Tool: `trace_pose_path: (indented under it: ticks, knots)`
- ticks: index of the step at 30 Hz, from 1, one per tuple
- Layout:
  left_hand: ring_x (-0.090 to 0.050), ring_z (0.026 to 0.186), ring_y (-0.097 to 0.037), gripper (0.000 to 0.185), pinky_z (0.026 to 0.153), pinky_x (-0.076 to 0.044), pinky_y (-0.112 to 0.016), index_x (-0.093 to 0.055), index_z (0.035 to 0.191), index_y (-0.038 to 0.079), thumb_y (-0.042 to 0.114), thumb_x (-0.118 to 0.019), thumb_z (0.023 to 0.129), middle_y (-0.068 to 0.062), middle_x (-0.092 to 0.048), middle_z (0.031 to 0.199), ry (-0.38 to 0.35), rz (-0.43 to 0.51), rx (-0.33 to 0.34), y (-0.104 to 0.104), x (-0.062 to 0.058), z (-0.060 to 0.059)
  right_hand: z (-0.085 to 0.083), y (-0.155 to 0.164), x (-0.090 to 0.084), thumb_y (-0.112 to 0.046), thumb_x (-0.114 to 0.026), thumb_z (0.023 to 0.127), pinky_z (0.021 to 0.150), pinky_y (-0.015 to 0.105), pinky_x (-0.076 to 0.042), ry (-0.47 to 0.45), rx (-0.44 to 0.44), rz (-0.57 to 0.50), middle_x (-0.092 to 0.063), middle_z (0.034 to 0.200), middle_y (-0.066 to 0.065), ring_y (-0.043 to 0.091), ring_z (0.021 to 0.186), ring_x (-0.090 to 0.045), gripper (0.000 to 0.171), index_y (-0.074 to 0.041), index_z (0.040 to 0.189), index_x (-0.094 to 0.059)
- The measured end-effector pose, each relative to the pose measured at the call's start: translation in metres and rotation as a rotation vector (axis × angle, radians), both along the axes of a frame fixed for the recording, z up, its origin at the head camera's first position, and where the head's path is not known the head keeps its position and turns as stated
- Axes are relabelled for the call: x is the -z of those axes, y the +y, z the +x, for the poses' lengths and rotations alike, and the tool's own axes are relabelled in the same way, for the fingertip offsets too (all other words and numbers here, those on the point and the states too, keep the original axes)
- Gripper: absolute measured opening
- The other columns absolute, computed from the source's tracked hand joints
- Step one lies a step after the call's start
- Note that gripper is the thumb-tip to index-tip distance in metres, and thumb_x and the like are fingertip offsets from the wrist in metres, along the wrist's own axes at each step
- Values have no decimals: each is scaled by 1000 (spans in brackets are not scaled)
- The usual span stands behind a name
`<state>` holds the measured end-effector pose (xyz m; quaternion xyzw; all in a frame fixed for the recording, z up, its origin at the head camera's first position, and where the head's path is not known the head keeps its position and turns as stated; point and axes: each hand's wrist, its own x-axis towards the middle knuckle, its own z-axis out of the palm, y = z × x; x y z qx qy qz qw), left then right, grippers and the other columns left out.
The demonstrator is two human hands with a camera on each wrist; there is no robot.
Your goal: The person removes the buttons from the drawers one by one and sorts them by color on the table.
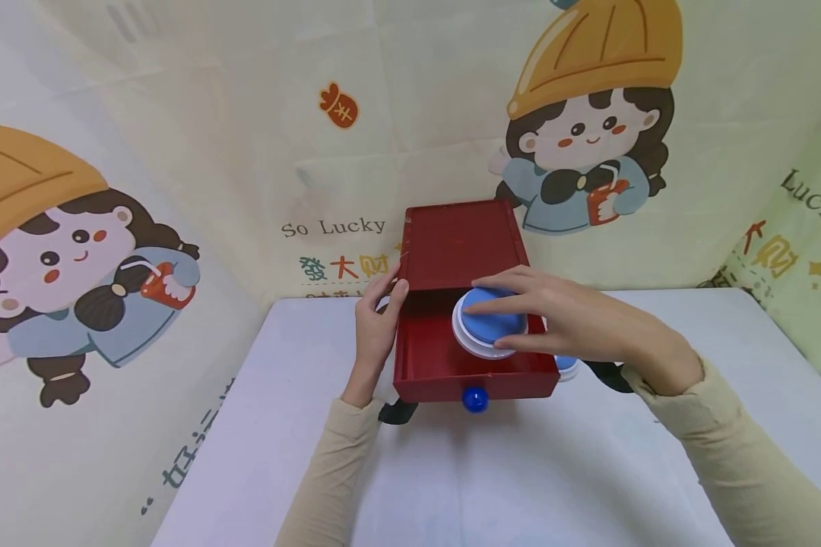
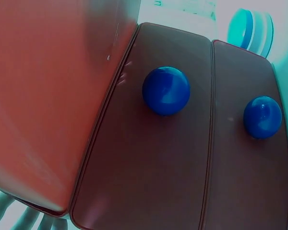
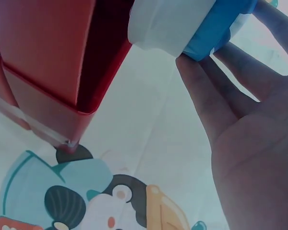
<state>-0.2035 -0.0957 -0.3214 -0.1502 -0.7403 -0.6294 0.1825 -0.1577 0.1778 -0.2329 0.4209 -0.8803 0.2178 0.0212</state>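
My right hand [image 1: 575, 323] grips a blue-lidded jar [image 1: 489, 324] over the open red drawer [image 1: 445, 365]; my left hand [image 1: 378, 323] clasps its side.

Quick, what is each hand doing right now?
Left hand: holds the side of the red box.
Right hand: grips the blue-lidded jar.

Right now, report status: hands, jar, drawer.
Right hand holds the blue-lidded jar over the open red drawer. Left hand grips the cabinet's left side. Second jar sits right of the drawer, not blocking.
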Motion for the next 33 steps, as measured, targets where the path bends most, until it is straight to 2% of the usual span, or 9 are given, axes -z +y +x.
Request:
trace_pose_path:
  ticks: [3,9,21,28,33]
  knots:
    - [-59,109,-15,44,91,-55,-30,-53,142,1,15,-57,100,-17,-58,134,-2,-7,-3,1,0,1,2,4,1,-27,-79,86,85,41,-59,-3,2,-19,-50,145,5,27,131,-45,56,-30,138,-60]
    - [-58,108,-14,45,91,-56,-30,-52,142,1,16,-57,100,-18,-58,134,-6,-11,1,1,-1,2,6,14,1,-26,-78,86,84,40,-59,53,-9,-40,-50,146,6,27,130,-45,54,-28,137,-61]
    - [-57,106,-10,44,87,-53,-22,-52,142,1,15,-57,100,-18,-58,133,-14,6,10,0,1,3,12,28,1,-25,-79,85,81,40,-60,92,3,-75,-50,145,7,27,129,-44,54,-26,136,-62]
    - [-57,112,-17,44,89,-53,-24,-54,144,14,21,-59,100,-10,-57,137,-19,44,17,-6,24,-17,13,39,6,-21,-83,80,80,37,-60,170,31,-90,-51,144,5,23,130,-44,59,-27,135,-63]
    - [-59,114,-17,42,91,-54,-28,-58,141,23,30,-60,99,0,-59,133,-14,46,6,-8,28,-19,14,47,10,-19,-84,79,79,35,-60,178,53,-116,-52,144,4,21,130,-44,60,-26,134,-63]
